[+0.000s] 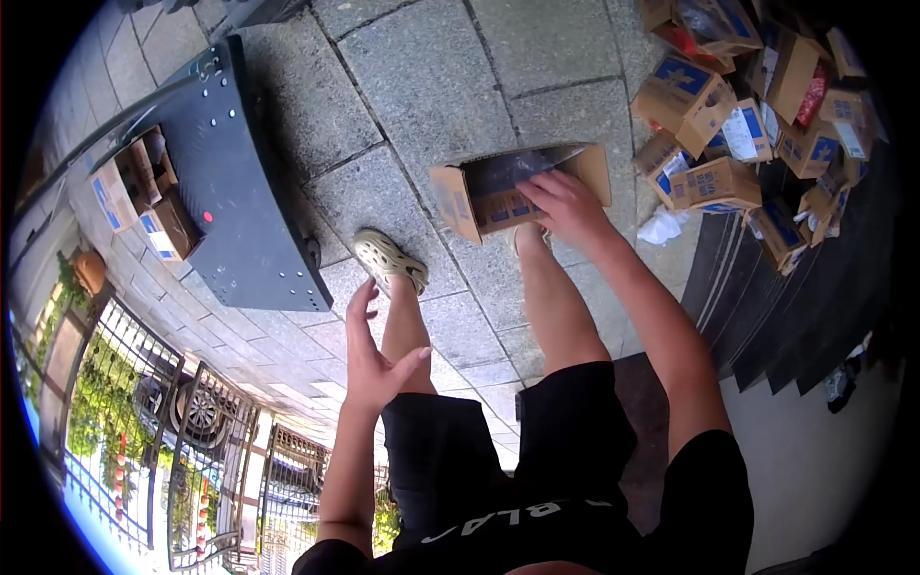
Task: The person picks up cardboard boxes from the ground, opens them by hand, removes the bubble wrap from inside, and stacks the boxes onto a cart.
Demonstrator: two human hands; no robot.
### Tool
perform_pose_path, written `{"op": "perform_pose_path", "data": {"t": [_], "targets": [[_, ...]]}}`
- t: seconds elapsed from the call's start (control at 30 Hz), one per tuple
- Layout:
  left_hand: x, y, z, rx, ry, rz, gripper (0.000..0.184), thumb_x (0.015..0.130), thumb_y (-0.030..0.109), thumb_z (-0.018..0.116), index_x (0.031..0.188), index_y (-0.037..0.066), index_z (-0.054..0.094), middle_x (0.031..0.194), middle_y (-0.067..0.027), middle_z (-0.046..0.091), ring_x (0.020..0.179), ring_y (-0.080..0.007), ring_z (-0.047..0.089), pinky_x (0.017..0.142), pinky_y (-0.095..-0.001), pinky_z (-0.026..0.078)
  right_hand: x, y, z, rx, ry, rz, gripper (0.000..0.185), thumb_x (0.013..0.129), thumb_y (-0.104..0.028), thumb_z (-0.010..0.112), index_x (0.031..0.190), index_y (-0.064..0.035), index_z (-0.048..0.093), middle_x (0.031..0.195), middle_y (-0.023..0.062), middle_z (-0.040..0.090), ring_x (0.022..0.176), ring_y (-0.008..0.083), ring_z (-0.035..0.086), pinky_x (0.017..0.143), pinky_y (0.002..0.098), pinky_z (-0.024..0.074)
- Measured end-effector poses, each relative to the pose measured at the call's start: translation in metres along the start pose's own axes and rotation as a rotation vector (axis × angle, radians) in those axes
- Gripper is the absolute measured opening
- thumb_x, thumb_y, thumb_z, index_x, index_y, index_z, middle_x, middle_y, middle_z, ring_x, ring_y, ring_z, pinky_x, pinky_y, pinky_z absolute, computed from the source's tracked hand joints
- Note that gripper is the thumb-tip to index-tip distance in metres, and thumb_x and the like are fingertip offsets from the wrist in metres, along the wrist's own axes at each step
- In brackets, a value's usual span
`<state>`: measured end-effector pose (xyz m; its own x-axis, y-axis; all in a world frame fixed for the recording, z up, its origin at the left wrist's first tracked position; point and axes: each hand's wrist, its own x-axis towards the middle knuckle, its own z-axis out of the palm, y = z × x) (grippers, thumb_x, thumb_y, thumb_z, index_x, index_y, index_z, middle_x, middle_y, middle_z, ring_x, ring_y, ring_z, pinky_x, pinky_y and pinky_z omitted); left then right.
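An opened cardboard box (494,208) is in front of my feet, its dark inside facing me. My right hand (567,203) is at the box, fingers hooked over its near wall and the thumb out of sight. Part of my right shoe is covered by the box. My left hand (377,359) is raised above the paving beside my left shoe (388,261), fingers and thumb apart, with nothing in it.
A dark grey cart platform (249,206) stands at left, carrying small cardboard boxes (158,192). Many opened boxes (714,182) lie heaped at upper right, near dark steps (767,287). White crumpled plastic (661,225) lies by the heap. A metal gate (115,412) is at lower left.
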<state>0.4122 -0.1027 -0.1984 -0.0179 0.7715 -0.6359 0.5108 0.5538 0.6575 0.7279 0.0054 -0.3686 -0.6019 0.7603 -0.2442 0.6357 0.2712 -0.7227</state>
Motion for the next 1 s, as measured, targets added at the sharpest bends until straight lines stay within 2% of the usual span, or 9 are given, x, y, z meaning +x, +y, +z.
{"op": "perform_pose_path", "data": {"t": [0.07,0.2,0.4,0.5,0.57,0.67,0.73,0.8,1.0], "targets": [[0.009,0.002,-0.014,-0.304,0.092,0.017,0.117,0.067,0.052,0.082,0.151,-0.001,0.019,0.155,-0.0201,0.023,0.145,-0.0333,0.023,0.117,-0.0453,0.020,-0.008,-0.088,-0.020,0.042,-0.097,-0.146,0.042,0.070,-0.003,0.066,0.113,-0.0072,0.066,0.105,0.0048,0.062,0.099,0.0252,0.060,0.088,0.0355,0.0502],[-0.020,-0.003,-0.047,-0.569,-0.223,-0.145,0.110,0.068,0.041,0.085,0.150,0.001,0.025,0.155,-0.0205,0.025,0.144,-0.0322,0.026,0.117,-0.0412,0.021,-0.022,-0.207,-0.049,0.087,-0.239,-0.267,0.034,0.078,-0.009,0.062,0.111,-0.0051,0.065,0.104,0.0041,0.061,0.097,0.0209,0.060,0.087,0.0350,0.0504],[-0.083,-0.014,-0.101,-0.717,-0.524,-0.266,0.056,0.091,0.011,0.065,0.143,0.004,0.046,0.142,-0.0110,0.051,0.129,-0.0168,0.046,0.110,-0.0303,0.033,-0.004,-0.293,-0.065,-0.049,-0.355,-0.451,0.028,0.076,-0.013,0.062,0.103,-0.0048,0.065,0.091,0.0016,0.060,0.087,0.0175,0.061,0.082,0.0308,0.0504],[-0.128,-0.026,-0.120,-0.762,-0.452,-0.376,0.039,0.099,0.012,0.056,0.136,0.003,0.052,0.124,-0.0069,0.061,0.112,-0.0133,0.054,0.099,-0.0273,0.041,0.000,-0.336,-0.067,-0.110,-0.434,-0.549,0.032,0.075,-0.012,0.062,0.106,-0.0057,0.065,0.097,0.0025,0.061,0.094,0.0186,0.061,0.087,0.0321,0.0500],[-0.162,-0.043,-0.125,-0.706,-0.404,-0.311,0.022,0.104,0.019,0.047,0.110,0.001,0.058,0.083,0.0020,0.053,0.078,-0.0066,0.045,0.072,-0.0232,0.042,0.002,-0.367,-0.071,-0.143,-0.513,-0.587,0.029,0.080,-0.012,0.061,0.108,-0.0067,0.064,0.106,0.0041,0.061,0.106,0.0201,0.059,0.099,0.0343,0.0458],[-0.202,-0.046,-0.142,-0.764,-0.323,-0.511,0.026,0.103,0.027,0.050,0.108,0.003,0.059,0.083,0.0017,0.055,0.079,-0.0064,0.048,0.072,-0.0237,0.044,0.020,-0.405,-0.094,-0.137,-0.224,-0.804,0.036,0.081,-0.021,0.070,0.114,-0.0070,0.062,0.115,0.0070,0.061,0.113,0.0222,0.057,0.106,0.0369,0.0406],[-0.222,-0.057,-0.161,-0.789,-0.329,-0.502,0.030,0.103,0.029,0.051,0.112,0.003,0.060,0.090,-0.0004,0.061,0.085,-0.0075,0.052,0.077,-0.0251,0.046,0.022,-0.425,-0.091,-0.079,-0.020,-0.687,0.045,0.085,-0.024,0.071,0.124,-0.0064,0.058,0.133,0.0129,0.054,0.127,0.0255,0.049,0.106,0.0394,0.0401],[-0.237,-0.062,-0.172,-0.817,-0.345,-0.488,0.035,0.102,0.032,0.053,0.116,0.002,0.062,0.098,-0.0025,0.066,0.092,-0.0086,0.055,0.081,-0.0265,0.047,0.032,-0.449,-0.086,0.494,-0.298,0.181,0.071,0.077,-0.027,0.081,0.137,-0.0040,0.049,0.142,0.0160,0.046,0.134,0.0310,0.043,0.109,0.0422,0.0362],[-0.279,-0.092,-0.196,-0.980,-0.185,-0.471,0.039,0.101,0.033,0.055,0.125,0.004,0.060,0.106,-0.0059,0.068,0.098,-0.0117,0.059,0.087,-0.0285,0.048,0.054,-0.483,-0.058,0.454,-0.712,-0.158,0.083,0.078,-0.022,0.080,0.146,-0.0042,0.036,0.152,0.0205,0.029,0.141,0.0342,0.033,0.112,0.0431,0.0334]]}}
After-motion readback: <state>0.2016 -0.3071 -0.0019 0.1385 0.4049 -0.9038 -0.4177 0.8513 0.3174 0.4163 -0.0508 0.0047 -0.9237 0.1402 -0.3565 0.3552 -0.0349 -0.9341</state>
